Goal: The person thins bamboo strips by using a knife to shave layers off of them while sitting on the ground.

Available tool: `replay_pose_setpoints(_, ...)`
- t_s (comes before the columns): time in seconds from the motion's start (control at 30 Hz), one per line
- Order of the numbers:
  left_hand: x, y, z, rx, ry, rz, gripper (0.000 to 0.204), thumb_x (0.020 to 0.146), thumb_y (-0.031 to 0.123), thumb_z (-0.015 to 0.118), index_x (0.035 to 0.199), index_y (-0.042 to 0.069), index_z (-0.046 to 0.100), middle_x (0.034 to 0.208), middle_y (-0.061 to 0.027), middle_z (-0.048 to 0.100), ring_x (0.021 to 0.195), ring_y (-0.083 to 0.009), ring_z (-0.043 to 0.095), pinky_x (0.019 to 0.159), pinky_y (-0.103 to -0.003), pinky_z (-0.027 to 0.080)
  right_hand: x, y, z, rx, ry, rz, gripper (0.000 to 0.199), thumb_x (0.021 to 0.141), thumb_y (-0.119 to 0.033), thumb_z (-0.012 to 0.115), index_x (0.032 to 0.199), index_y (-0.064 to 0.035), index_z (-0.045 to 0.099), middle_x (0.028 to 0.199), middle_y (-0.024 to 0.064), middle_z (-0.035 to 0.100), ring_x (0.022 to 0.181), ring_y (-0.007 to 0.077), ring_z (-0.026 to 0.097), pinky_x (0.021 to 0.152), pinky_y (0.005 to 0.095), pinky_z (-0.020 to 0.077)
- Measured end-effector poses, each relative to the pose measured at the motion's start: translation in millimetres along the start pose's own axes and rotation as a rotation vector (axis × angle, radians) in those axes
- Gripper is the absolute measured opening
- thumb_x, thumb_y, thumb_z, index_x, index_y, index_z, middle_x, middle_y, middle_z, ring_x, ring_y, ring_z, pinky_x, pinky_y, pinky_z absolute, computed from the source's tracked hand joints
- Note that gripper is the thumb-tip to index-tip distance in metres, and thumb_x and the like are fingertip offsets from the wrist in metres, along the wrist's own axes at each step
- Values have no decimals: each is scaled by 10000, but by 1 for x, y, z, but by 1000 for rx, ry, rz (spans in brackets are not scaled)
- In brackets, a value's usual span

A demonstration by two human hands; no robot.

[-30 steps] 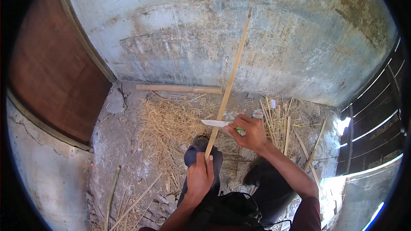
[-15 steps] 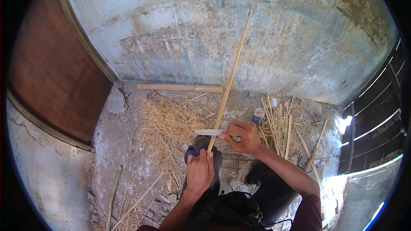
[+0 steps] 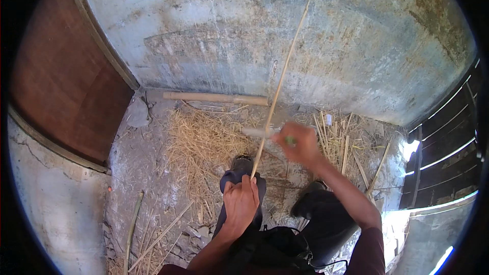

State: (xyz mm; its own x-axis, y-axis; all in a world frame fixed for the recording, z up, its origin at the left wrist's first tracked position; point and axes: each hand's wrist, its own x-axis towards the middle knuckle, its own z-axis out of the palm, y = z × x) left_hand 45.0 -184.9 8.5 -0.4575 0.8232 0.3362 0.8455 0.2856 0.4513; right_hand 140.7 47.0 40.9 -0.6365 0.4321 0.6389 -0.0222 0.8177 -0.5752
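A long, thin bamboo strip (image 3: 281, 84) slants up and away from my left knee, its far end in front of the wall. Its near end is gripped by my left hand (image 3: 241, 202), the fingers closed round it above my knee. My right hand (image 3: 299, 145), blurred by motion, is closed on a knife (image 3: 254, 132) with a green handle. The blade points left and lies across the strip, some way beyond my left hand. Whether the edge touches the strip I cannot tell.
A heap of straw-like shavings (image 3: 201, 140) covers the floor beyond my knee. A bamboo pole (image 3: 216, 98) lies along the wall's foot. Split strips (image 3: 336, 142) are piled at right, and a greenish stick (image 3: 133, 224) lies at left. A brown door (image 3: 63, 76) stands at the left.
My right hand and the knife have moved away from me along the strip. The strip now looks narrower, as if turned on edge. My left hand keeps its hold near the knee.
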Motion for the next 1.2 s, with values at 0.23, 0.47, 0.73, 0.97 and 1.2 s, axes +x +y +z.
replay_pose_setpoints(0.23,2,-1,-4,48,42,2,246,1080,173,608,863,61,571,580,-112,610,510,-325,607,639,-436,431,1,-3,4,-89,-38,-10,180,887,-153,873,833,-77,719,769,90,690,631,278,689,527,391,497)
replay_pose_setpoints(0.47,2,1,2,4,40,-1,235,1077,170,611,870,64,573,581,-111,616,511,-320,613,633,-432,427,25,14,-7,-164,43,-72,193,871,-128,882,811,-61,711,747,93,664,586,279,648,522,399,487)
replay_pose_setpoints(0.73,0,1,-1,27,22,11,234,1077,174,610,872,69,567,596,-116,628,521,-333,618,632,-442,425,4,6,-3,-198,-50,-93,163,912,-171,839,842,-91,715,812,70,699,637,283,695,536,420,527)
replay_pose_setpoints(0.97,1,1,-1,25,32,11,239,1079,169,604,866,69,559,579,-115,610,518,-333,610,636,-441,426,20,4,-16,-222,-61,-60,133,915,-138,817,872,-84,704,854,90,699,669,305,688,567,415,534)
replay_pose_setpoints(1.2,1,4,-2,2,-4,-6,225,1077,161,591,881,53,566,617,-139,639,563,-364,634,664,-476,449,16,-15,-27,-293,-333,-234,198,963,-152,731,1110,-94,613,816,107,671,671,354,703,597,478,563)
